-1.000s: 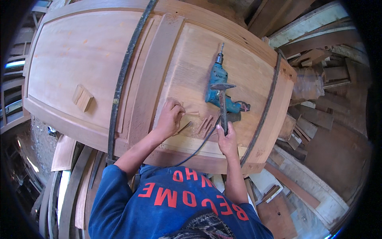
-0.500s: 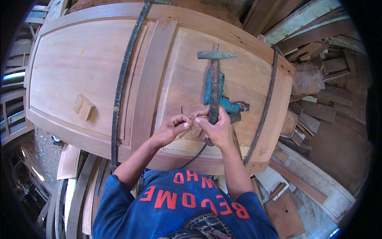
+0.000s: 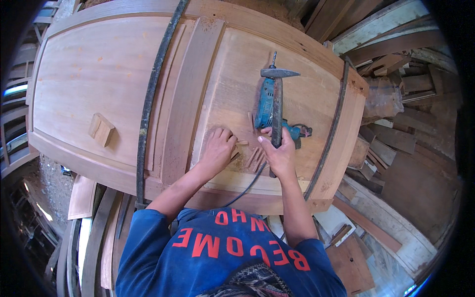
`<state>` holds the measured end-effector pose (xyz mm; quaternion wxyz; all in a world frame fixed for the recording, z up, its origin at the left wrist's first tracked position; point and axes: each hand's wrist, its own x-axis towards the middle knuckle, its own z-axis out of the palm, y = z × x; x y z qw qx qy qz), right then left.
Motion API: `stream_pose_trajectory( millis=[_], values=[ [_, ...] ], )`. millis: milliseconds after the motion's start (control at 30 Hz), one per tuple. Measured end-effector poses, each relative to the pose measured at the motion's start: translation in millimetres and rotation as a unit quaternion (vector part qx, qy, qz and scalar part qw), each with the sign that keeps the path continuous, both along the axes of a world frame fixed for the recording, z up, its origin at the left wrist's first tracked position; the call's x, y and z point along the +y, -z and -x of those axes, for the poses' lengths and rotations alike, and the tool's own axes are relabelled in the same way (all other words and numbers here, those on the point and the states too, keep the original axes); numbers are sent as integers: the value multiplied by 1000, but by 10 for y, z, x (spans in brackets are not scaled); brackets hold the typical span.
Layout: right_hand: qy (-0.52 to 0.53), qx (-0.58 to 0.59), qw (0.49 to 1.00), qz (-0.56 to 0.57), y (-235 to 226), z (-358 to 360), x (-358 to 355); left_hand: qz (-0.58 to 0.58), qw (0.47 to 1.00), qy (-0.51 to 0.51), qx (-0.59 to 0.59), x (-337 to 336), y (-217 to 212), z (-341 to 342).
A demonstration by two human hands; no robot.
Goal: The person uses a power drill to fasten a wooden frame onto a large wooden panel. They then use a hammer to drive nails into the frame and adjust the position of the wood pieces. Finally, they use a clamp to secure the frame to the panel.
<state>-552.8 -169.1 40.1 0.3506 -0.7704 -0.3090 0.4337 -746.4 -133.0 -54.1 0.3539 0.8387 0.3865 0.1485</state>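
Observation:
My right hand (image 3: 281, 154) is closed round the handle of a hammer (image 3: 278, 101), whose metal head points away from me. Below the hammer lies a teal power drill (image 3: 265, 105) with a bit in its tip, on a panelled wooden door (image 3: 232, 74). My left hand (image 3: 217, 151) rests low over the panel, fingers curled down; whatever is in them is hidden. Beside it, between my hands, lie several small wooden sticks (image 3: 256, 157).
Two dark metal bar clamps cross the door, one left of the middle (image 3: 150, 99) and one near the right end (image 3: 332, 128). A wooden block (image 3: 102, 130) sits on the left panel. A dark cord (image 3: 247, 188) runs over the near edge. Scrap boards (image 3: 396, 143) are piled at the right.
My hands have parted: the left has come down onto the panel by the small sticks, and the right has shifted slightly right with the hammer. The thin sliver between my fingers no longer shows.

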Motion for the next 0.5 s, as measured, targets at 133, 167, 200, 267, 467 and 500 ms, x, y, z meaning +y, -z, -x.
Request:
stream_pose_trajectory(
  millis=[133, 167, 200, 267, 467, 500],
  values=[
    [36, 23, 999, 22, 37, -115, -154, 32, 997, -6, -67, 87, -12, -25],
    [44, 24, 998, 25, 38, -141, -184, 110, 991, -18, -80, 132, -58, -4],
    [51, 26, 998, 29, 37, -161, -212, 186, 978, -30, -92, 170, -121, 27],
    [64, 37, 997, 35, -13, -172, -185, 310, 936, -79, -148, 302, -165, 43],
    [56, 24, 998, 27, -69, -172, 65, 236, 904, -209, -289, 1371, 64, -20],
    [49, 13, 999, 20, -44, -163, 116, 188, 913, -240, -270, 1707, 201, -31]
  ],
)
